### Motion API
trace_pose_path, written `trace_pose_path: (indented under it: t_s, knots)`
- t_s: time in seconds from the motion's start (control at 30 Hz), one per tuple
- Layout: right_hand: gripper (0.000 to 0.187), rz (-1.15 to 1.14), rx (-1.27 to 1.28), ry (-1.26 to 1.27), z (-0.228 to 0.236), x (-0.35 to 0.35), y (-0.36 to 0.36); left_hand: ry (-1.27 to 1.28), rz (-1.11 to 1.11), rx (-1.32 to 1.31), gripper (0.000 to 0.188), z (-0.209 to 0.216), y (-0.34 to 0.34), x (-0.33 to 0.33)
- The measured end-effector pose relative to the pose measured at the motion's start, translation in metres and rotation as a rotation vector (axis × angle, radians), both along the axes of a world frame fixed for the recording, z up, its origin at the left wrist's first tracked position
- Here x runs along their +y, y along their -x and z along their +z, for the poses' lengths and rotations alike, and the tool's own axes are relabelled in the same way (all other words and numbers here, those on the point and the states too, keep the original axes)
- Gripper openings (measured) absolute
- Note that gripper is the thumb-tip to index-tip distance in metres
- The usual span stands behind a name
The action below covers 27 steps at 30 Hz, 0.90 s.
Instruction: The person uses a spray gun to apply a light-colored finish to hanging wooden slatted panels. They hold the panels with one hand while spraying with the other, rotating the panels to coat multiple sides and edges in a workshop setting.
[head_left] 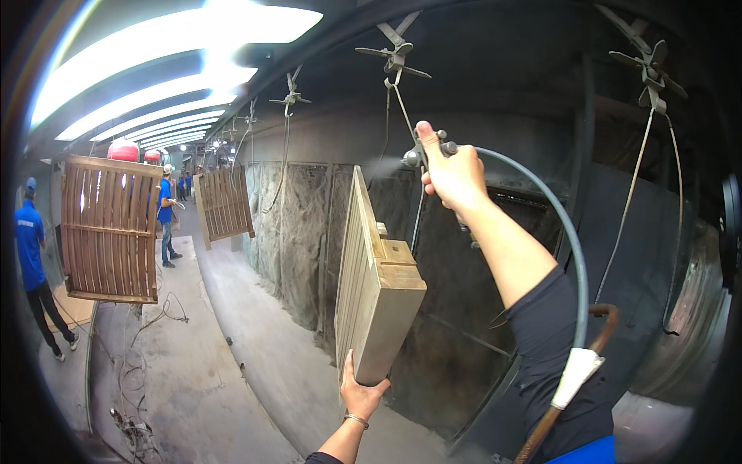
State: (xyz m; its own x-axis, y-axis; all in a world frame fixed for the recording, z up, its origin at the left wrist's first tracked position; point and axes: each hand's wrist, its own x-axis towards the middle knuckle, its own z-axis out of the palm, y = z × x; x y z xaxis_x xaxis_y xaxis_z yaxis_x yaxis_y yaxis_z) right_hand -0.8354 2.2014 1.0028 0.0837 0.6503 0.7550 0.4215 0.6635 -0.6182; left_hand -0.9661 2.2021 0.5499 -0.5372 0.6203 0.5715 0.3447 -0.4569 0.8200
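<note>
1. Right hand (457, 176) grips a metal spray gun (413, 158) with a smooth, curving grey hose (570, 232).
2. Left hand (362, 398) holds the lower end of an upright, pale, slatted wooden panel (398, 313).
3. Beyond: rough, dusty wall (290, 213), brown slatted frame (108, 251).

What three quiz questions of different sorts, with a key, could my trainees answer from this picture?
1. Which hand holds the spray gun?
2. True or false: the left hand touches the lower part of the nearest wooden panel.
3. Mist leaves the spray gun toward which side of the picture: A, left; B, right; C, bottom?

Key: 1, the right hand; 2, true; 3, A.
</note>
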Motion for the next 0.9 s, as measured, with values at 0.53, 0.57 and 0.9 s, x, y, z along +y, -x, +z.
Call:
trace_pose_path:
  t_s: [0.53,0.57,0.9]
  knots:
    - [0.076,-0.037,-0.249,0.016,0.009,-0.102,-0.041,0.014,-0.019,-0.025,0.110,-0.013,0.005,0.061]
    - [0.077,-0.041,-0.284,0.003,0.007,-0.122,-0.051,-0.007,-0.026,-0.038,0.110,-0.014,0.004,0.062]
    - [0.088,-0.224,-0.261,0.061,-0.008,-0.242,-0.120,0.001,-0.089,-0.075,0.108,-0.009,0.002,0.053]
